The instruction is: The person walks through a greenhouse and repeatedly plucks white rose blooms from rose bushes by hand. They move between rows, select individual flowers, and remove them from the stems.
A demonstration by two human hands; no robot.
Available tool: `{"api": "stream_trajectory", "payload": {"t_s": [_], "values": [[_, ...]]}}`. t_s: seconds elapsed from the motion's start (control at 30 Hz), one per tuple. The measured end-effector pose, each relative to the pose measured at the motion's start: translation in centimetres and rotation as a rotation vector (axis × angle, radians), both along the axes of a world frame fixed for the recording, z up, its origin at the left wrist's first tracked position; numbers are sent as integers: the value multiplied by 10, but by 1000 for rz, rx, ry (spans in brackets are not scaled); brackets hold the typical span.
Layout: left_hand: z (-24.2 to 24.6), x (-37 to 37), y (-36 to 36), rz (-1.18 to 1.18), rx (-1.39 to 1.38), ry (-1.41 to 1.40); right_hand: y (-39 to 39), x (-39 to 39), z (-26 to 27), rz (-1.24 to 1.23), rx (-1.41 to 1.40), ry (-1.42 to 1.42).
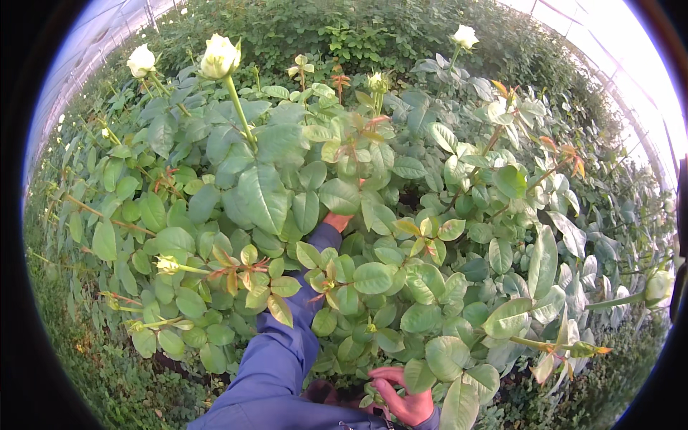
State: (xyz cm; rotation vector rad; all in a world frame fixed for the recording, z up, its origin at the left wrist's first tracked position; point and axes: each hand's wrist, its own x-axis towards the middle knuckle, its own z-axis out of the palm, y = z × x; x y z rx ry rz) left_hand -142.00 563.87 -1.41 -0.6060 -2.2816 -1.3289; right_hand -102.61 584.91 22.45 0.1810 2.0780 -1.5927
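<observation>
My left hand (338, 219) reaches deep among the rose leaves (339, 196); only its wrist and a little of the hand show, so its fingers and anything in them are hidden. A blue sleeve (287, 344) covers that arm. My right hand (404, 399) is low in front of my body, fingers bent, beside small leaves and partly behind a rose leaf; whether it grips a stem cannot be told. A large pale rose bloom (220, 57) stands on a thick stem at the upper left, with another white rose (141, 61) beside it.
Another white rose (465, 36) rises at the upper right, and a pale bloom (659, 286) is at the far right. A rosebud (167, 264) sticks out at the left. Dense rose bushes (355, 37) fill the background under a greenhouse cover (618, 59). Low green growth (123, 392) lies at the lower left.
</observation>
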Motion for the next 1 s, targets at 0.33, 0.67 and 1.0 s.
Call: {"api": "stream_trajectory", "payload": {"t_s": [0.33, 0.67, 1.0], "values": [[27, 26, 0, 55, 19, 153, -84, -211, 5, -318, -225, 863], [23, 40, -6, 96, 43, 78, -97, -388, -26, -480, 311, 809], [24, 58, 6, 102, 80, -25, -84, -390, -46, -444, 584, 766]]}}
